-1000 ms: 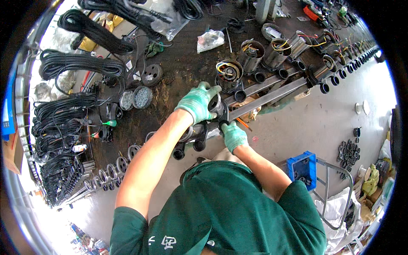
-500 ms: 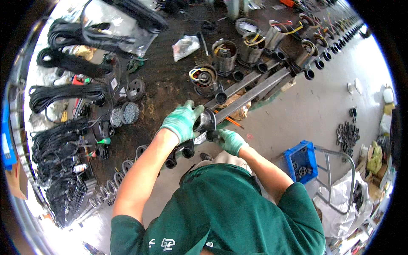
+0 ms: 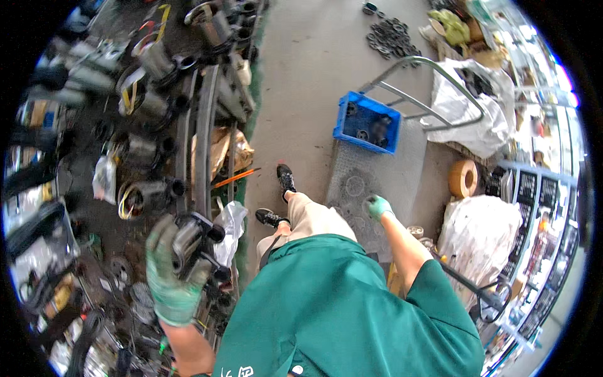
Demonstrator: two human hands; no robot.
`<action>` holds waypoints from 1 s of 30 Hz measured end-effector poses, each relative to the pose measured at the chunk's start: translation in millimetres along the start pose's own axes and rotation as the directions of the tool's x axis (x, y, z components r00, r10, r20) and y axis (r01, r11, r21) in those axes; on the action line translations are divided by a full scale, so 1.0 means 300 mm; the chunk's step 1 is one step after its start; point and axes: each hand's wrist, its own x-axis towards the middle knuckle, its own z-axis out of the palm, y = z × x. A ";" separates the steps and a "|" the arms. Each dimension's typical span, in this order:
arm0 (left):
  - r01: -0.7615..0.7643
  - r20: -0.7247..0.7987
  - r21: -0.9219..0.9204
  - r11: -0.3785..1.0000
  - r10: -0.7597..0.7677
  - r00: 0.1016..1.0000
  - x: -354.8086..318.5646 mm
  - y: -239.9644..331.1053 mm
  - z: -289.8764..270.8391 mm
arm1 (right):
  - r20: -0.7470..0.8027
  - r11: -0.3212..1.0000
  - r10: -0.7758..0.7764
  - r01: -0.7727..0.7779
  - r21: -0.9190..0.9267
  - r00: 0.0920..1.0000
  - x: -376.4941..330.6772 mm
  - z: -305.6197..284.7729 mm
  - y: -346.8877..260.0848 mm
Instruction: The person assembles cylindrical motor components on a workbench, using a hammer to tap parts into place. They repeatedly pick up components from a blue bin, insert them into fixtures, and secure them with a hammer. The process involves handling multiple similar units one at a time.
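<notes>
Beside metal rails [image 3: 202, 144], blue crate [image 3: 367, 122], cart [image 3: 377, 182]

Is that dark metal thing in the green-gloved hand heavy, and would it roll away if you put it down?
The left hand grips a dark metal part with round tube ends. It looks like solid metal, so probably heavy for its size and stiff. The round ends might let it roll a little, but its blocky body would likely stop it. The rubbery-looking glove probably helps against slipping.
</notes>
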 end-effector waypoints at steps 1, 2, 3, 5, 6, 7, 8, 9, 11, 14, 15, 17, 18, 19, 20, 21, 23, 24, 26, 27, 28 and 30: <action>0.049 0.010 -0.165 0.985 -0.048 0.999 0.026 0.043 0.067 | 0.021 0.989 0.138 -0.139 0.054 0.990 -0.048 -0.023 0.065; 0.099 0.054 -0.299 0.949 -0.087 0.995 0.040 0.031 0.148 | 0.014 0.980 0.158 -0.159 0.119 0.987 -0.073 -0.002 0.156; 0.061 0.103 -0.275 0.960 -0.034 0.994 0.106 0.048 0.205 | 0.012 0.968 0.179 -0.178 0.174 0.984 -0.085 0.047 0.257; -0.048 0.219 -0.094 0.994 0.068 0.973 0.210 0.044 0.338 | -0.016 0.949 0.199 -0.189 0.254 0.980 -0.063 0.072 0.336; -0.040 0.263 -0.083 0.996 0.060 0.963 0.254 0.036 0.411 | -0.043 0.943 0.204 -0.185 0.276 0.978 -0.035 0.070 0.337; 0.011 0.314 -0.063 0.998 0.009 0.949 0.296 0.024 0.479 | -0.069 0.938 0.209 -0.180 0.295 0.975 0.001 0.061 0.338; 0.077 0.374 -0.060 0.995 -0.049 0.926 0.343 -0.001 0.545 | -0.089 0.934 0.214 -0.177 0.309 0.973 0.071 0.037 0.333; 0.140 0.437 -0.040 0.989 -0.109 0.893 0.392 -0.028 0.606 | -0.085 0.933 0.231 -0.195 0.303 0.969 0.140 -0.005 0.289; 0.148 0.497 0.070 0.986 -0.163 0.852 0.495 -0.079 0.718 | -0.074 0.932 0.256 -0.225 0.283 0.964 0.308 -0.190 0.140; 0.317 0.539 0.166 0.934 -0.355 0.764 0.623 -0.115 0.865 | -0.096 0.925 0.226 -0.183 0.334 0.969 0.667 -0.261 0.066; 0.394 0.542 0.194 0.898 -0.433 0.720 0.657 -0.131 0.915 | -0.065 0.912 0.254 -0.216 0.350 0.965 0.782 -0.287 0.019; 0.370 0.563 0.207 0.905 -0.420 0.712 0.701 -0.118 0.983 | -0.092 0.865 0.202 -0.133 0.484 0.975 1.040 -0.289 0.000; 0.367 0.587 0.227 0.902 -0.428 0.687 0.747 -0.121 1.033 | -0.033 0.790 0.202 -0.143 0.597 0.979 1.163 -0.250 0.002; 0.377 0.615 0.226 0.898 -0.432 0.660 0.798 -0.128 1.086 | 0.021 0.700 0.195 -0.154 0.697 0.981 1.284 -0.212 0.000; 0.389 0.642 0.223 0.894 -0.435 0.631 0.846 -0.131 1.143 | 0.006 0.702 0.202 -0.150 0.696 0.979 1.394 -0.179 -0.002; 0.407 0.669 0.213 0.888 -0.436 0.602 0.889 -0.129 1.204 | -0.010 0.711 0.209 -0.145 0.688 0.978 1.498 -0.148 0.018; 0.375 0.712 0.181 0.909 -0.384 0.587 0.989 -0.160 1.340 | -0.013 0.677 0.284 -0.191 0.711 0.959 1.683 -0.070 0.075; 0.375 0.720 0.174 0.911 -0.378 0.582 1.017 -0.175 1.400 | 0.002 0.643 0.327 -0.224 0.732 0.945 1.758 -0.072 0.050; 0.364 0.731 0.194 0.911 -0.381 0.566 1.063 -0.197 1.512 | 0.045 0.643 0.342 -0.268 0.718 0.939 1.847 -0.144 -0.079; 0.355 0.755 0.186 0.916 -0.365 0.545 1.101 -0.211 1.573 | 0.093 0.550 0.401 -0.321 0.771 0.911 1.910 -0.118 -0.045; 0.352 0.770 0.191 0.916 -0.362 0.525 1.128 -0.225 1.628 | 0.157 0.584 0.424 -0.402 0.705 0.892 1.950 -0.110 -0.057; 0.288 0.800 0.163 0.944 -0.297 0.521 1.189 -0.264 1.767 | 0.199 0.601 0.322 -0.362 0.713 0.926 2.050 -0.046 0.021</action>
